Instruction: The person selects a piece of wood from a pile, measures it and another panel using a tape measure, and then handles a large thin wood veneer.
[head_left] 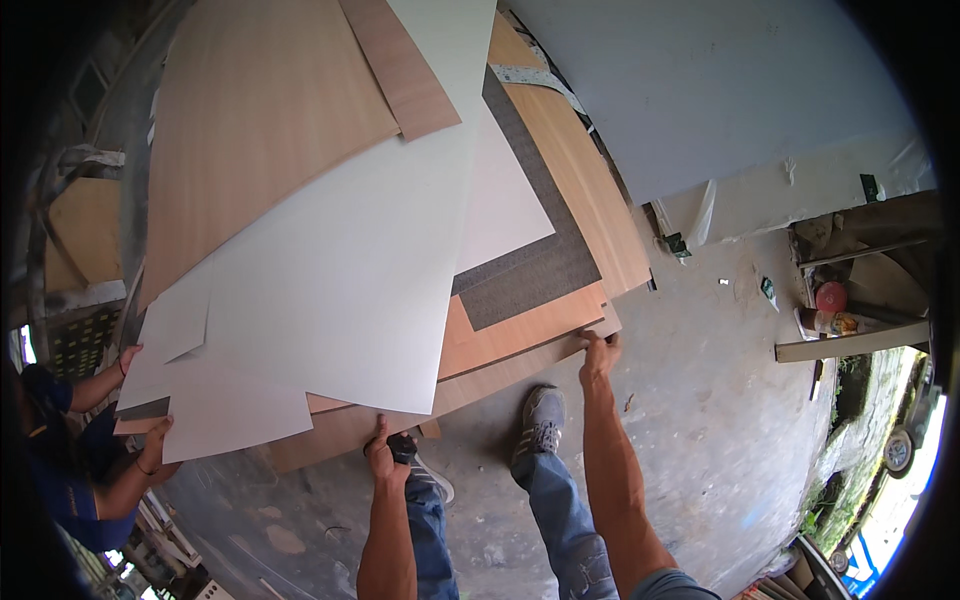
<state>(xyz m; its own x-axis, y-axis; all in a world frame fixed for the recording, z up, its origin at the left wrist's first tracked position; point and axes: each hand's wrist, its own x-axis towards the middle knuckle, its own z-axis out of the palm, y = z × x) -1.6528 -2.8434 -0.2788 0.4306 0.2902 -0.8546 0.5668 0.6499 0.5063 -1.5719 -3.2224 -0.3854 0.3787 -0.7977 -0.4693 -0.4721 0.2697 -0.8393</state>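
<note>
My left hand (384, 460) is closed at the near edge of a stack of sheets, its thumb up against the light wood-grain sheet (352, 424). A dark rounded object (402, 447) shows beside that hand; its kind is unclear. My right hand (599, 356) is closed around the near right corner of the same wood-grain sheet, its fingers partly hidden. Over the stack lies a large white sheet (375, 270). Orange-toned wood panels (525, 325), a dark grey sheet (530, 280) and a pale pinkish sheet (510, 205) show beside it.
At the left, another person's hands (156, 440) hold the white sheet's corner. Brown wood-grain sheets (265, 120) lie on top at the far side. A large grey panel (750, 90) stands at the far right. My shoes (542, 415) are on the concrete floor (700, 400) beside the stack.
</note>
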